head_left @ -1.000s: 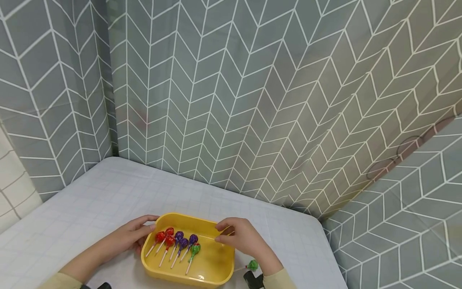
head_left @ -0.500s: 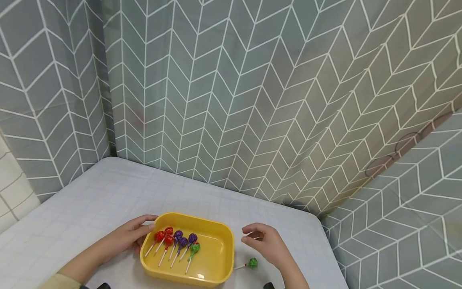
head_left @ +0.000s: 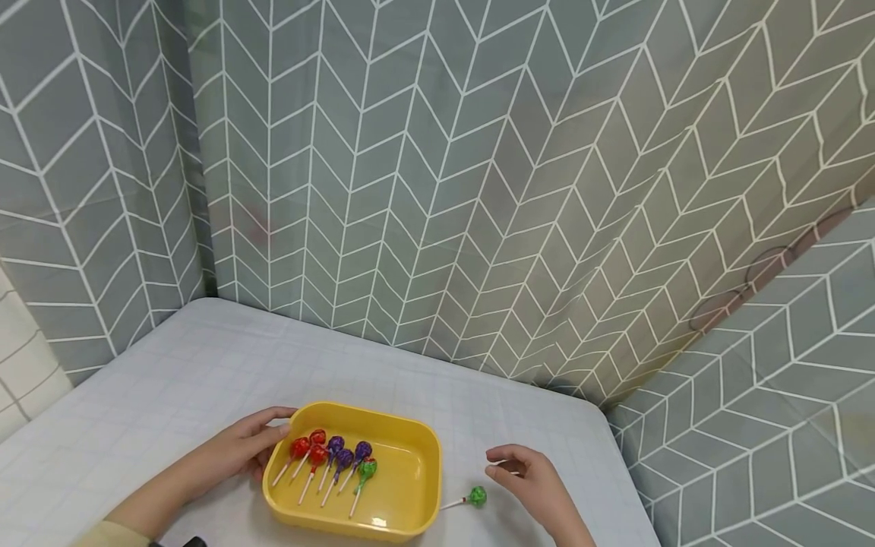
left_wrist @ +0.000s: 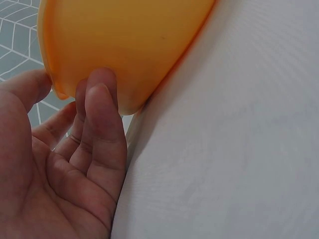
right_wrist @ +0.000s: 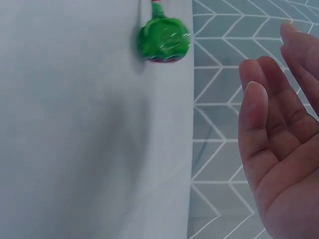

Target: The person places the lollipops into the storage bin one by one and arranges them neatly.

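Note:
In the head view my left hand (head_left: 235, 453) holds the left end of a yellow plastic tray (head_left: 403, 490). In the left wrist view its thumb meets the tray's rim and its fingertips (left_wrist: 102, 99) lie against the outer wall. Inside the tray are several lollipops: red (head_left: 299, 447), purple (head_left: 344, 459) and one green lollipop (head_left: 367, 469). Another green lollipop (head_left: 477, 496) lies on the table right of the tray, its stick toward it. My right hand (head_left: 536, 486) hovers beside that candy, fingers loosely bent, holding nothing; the right wrist view shows the green lollipop (right_wrist: 164, 40) apart from it.
A white cloth covers the table (head_left: 205, 365). Grey curtains (head_left: 410, 190) with white zigzag lines hang behind and at the sides. A small dark object (head_left: 194, 542) shows at the bottom edge near the left forearm.
My right hand has moved from over the tray's right side out to the right and down, beside the loose green lollipop. The left hand stays at the tray, and the lollipops inside have not moved.

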Available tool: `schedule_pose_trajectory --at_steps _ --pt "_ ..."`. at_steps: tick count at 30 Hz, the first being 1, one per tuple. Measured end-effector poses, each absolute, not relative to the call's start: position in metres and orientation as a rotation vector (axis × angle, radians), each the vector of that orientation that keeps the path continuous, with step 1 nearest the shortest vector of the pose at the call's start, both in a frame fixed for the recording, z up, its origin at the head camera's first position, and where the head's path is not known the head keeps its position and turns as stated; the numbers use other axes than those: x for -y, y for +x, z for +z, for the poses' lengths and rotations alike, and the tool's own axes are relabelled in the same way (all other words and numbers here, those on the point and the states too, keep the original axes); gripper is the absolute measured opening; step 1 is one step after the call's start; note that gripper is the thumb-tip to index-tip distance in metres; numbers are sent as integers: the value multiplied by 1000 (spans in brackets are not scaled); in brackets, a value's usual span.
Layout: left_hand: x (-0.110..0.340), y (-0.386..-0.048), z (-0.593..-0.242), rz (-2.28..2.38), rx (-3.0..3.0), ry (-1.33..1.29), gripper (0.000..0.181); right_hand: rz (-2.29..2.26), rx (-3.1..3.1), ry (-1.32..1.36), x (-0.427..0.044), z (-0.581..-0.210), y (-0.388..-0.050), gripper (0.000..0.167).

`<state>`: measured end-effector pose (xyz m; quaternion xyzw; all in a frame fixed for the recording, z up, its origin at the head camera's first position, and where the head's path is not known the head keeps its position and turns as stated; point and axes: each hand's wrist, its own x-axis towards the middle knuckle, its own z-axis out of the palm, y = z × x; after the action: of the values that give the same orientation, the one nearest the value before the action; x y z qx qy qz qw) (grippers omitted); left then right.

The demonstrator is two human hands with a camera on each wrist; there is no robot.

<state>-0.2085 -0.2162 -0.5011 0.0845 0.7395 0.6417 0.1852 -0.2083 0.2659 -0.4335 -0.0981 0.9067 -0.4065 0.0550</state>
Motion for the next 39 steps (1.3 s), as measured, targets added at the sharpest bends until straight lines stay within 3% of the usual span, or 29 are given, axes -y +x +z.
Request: schedule_pose_trajectory --at_steps 8,39 --pt "217 -209 -502 1806 -2084 244 65 -1234 -2724 -177 -272 -449 -206 34" --pt "217 -209 -501 1774 -2117 204 66 -1087 -2638 -226 -268 -468 -209 37"
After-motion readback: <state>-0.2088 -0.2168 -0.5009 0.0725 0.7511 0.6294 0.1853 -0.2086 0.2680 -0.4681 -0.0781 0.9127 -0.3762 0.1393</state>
